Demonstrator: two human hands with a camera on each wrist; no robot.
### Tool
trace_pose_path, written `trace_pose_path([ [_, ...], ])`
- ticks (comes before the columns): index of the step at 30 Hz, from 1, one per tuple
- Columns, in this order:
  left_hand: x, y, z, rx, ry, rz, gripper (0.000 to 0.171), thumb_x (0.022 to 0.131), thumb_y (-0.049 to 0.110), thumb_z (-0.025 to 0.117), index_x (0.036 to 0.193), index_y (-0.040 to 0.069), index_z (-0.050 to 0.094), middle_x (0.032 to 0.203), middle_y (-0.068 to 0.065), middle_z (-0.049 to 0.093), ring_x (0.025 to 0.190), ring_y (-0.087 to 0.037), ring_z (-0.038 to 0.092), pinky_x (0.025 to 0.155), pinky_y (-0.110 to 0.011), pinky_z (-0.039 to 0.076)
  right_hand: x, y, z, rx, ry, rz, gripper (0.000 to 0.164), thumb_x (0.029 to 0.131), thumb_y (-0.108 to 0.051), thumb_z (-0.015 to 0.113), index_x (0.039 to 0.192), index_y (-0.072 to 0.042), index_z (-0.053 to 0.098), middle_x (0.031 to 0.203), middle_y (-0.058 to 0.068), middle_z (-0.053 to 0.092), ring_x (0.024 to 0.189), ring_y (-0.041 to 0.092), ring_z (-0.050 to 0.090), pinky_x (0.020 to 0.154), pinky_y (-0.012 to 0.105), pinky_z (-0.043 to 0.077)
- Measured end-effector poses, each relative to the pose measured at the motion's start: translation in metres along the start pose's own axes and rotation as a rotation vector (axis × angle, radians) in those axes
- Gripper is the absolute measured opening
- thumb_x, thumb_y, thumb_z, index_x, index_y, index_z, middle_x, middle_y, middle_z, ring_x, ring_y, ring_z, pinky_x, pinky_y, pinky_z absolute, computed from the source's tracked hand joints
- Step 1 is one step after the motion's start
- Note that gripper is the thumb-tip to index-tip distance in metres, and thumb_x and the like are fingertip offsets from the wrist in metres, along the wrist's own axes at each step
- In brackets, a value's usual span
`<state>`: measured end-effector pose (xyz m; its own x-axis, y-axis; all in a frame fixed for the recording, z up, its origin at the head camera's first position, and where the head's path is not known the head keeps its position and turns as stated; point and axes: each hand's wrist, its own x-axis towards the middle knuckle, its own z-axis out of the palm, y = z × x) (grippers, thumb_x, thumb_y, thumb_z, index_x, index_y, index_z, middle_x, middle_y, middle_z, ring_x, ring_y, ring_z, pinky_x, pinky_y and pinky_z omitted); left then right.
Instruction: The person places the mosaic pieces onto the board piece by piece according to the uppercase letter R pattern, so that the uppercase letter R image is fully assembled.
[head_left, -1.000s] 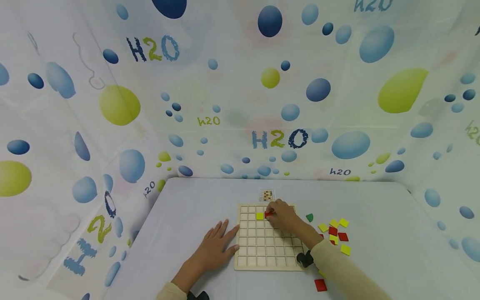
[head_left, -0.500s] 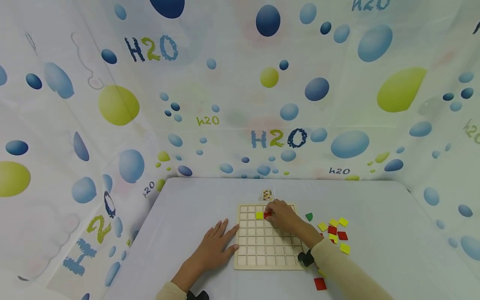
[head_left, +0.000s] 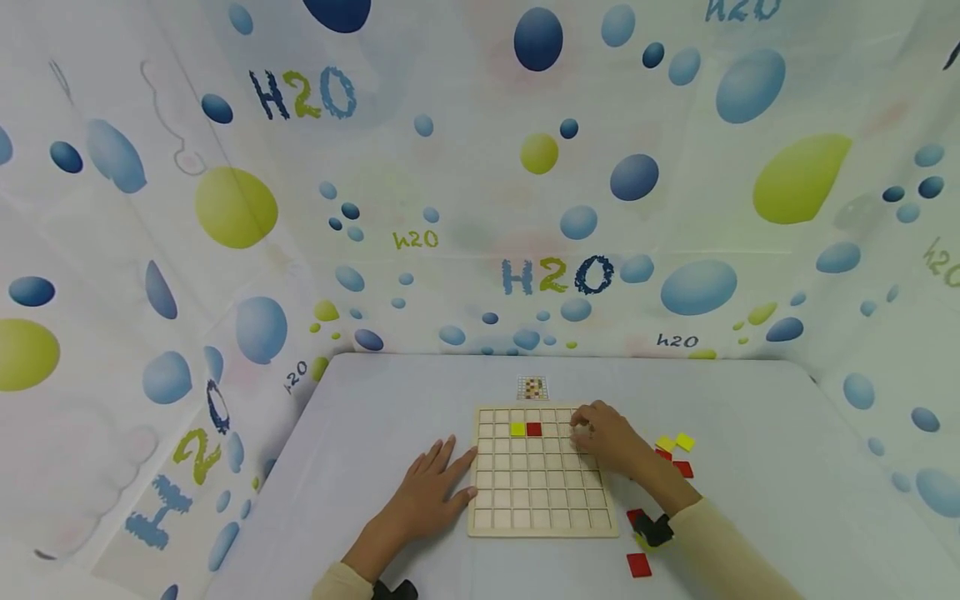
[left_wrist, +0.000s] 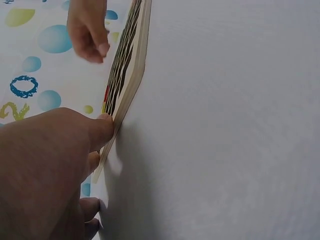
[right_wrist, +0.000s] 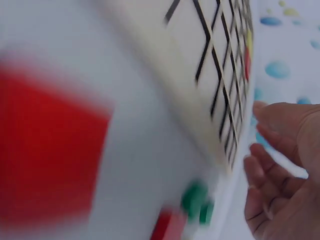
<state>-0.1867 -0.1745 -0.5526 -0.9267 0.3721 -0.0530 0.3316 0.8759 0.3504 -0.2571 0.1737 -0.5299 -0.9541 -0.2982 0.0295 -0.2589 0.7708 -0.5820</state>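
The board (head_left: 540,504) lies on the counter (head_left: 757,475), short of its far edge, holding a yellow tile (head_left: 518,429) beside a red tile (head_left: 534,429). The left hand (head_left: 432,493) touches the board's left side, fingers released; the right hand (head_left: 611,439) hovers over its right side, fingers bent, grasping nothing.

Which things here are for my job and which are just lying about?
Likely in the job:
Grid board
Yellow tile and red tile on it
Loose red tiles, loose yellow tiles
Patterned card, perhaps a guide

Seemingly just about:
Something green, role unclear
Bubble-print backdrop
White table
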Motion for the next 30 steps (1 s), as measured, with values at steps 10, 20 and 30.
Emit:
trace_pose_path([
  [10,0.001,0.001,0.001,0.01,0.0,-0.005,0.066,0.106,0.054,0.054,0.164,0.026,0.042,0.173,-0.018,0.027,0.16,-0.043,0.023,0.125,-0.067,0.024,-0.052,0.039,-0.044,-0.202,0.008,0.296,0.044,0.091,-0.028,0.083,0.116,0.002,0.063,0.107,0.019,0.064,0.092,0.03,0.06,0.086,0.058,0.053],
  [20,0.001,0.002,0.0,-0.003,-0.002,-0.004,0.065,0.106,0.054,0.054,0.164,0.026,0.042,0.173,-0.017,0.027,0.16,-0.042,0.023,0.125,-0.066,0.023,-0.045,0.053,-0.034,-0.245,0.026,0.261,0.029,0.092,-0.016,0.081,0.114,-0.002,0.068,0.095,0.01,0.061,0.088,0.027,0.055,0.079,0.053,0.048],
  [30,0.0,0.003,-0.003,-0.015,-0.011,-0.009,0.065,0.106,0.054,0.054,0.164,0.026,0.042,0.173,-0.017,0.027,0.161,-0.043,0.022,0.126,-0.066,0.023,-0.017,0.074,-0.034,-0.067,0.048,0.207,0.027,0.101,-0.01,0.069,0.125,0.001,0.064,0.114,0.02,0.06,0.102,0.033,0.056,0.099,0.056,0.055],
])
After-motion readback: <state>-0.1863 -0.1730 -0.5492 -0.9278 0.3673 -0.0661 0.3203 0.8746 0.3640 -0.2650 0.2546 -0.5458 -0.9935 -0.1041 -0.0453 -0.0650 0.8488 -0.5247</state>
